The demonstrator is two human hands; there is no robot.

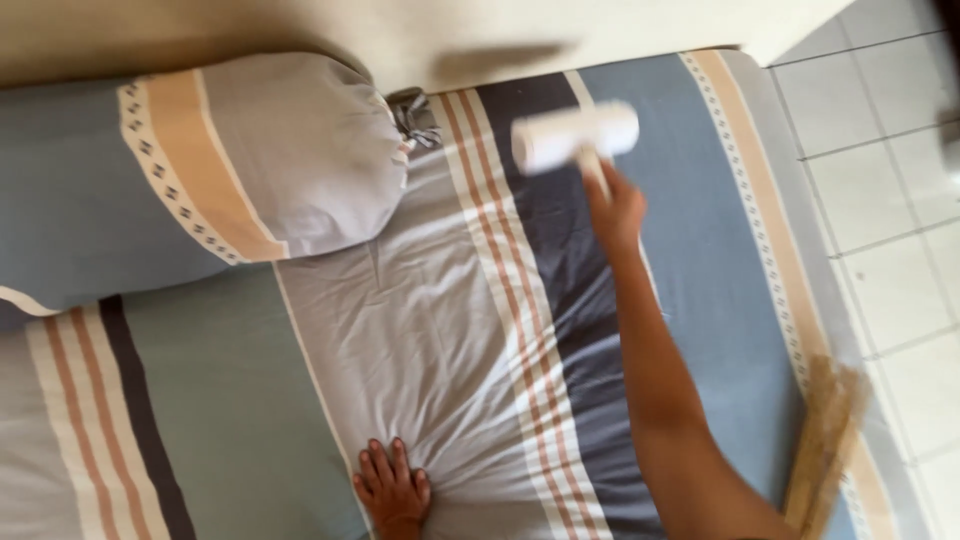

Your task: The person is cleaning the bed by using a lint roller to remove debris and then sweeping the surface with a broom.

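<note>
One white lint roller (575, 136) sits just above the right hand (614, 212), whose fingers are closed around its handle, roller head over the striped bedsheet (470, 330). Left hand (392, 488) lies flat, fingers spread, on the sheet. A bolster pillow (200, 170) lies well left of the roller.
</note>
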